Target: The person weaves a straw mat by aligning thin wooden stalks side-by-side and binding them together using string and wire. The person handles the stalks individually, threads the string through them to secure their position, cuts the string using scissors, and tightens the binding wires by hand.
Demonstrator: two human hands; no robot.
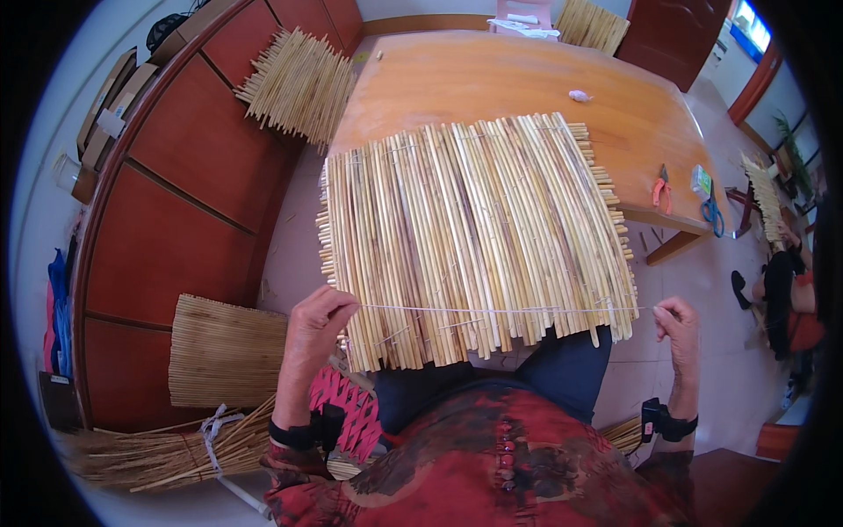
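A mat of pale reed stems [474,228], laid side by side, spans from my lap onto the edge of the wooden table [421,79]. A thin white string [421,307] is stretched straight across the lower part of the mat. My left hand [323,312] pinches it at the left edge, fingers closed. My right hand [674,318], just beyond the right edge, pinches the other end. Pliers with red handles [662,195], blue scissors [713,213] and a small green-and-white box [701,183] lie at the table's right edge.
Red cabinets [184,158] line the left, with reed mats [290,83] [224,351] against them. A tied reed bundle [176,457] lies lower left. Another mat [588,26] stands behind the table. A co-worker [786,299] sits at the far right, holding reeds.
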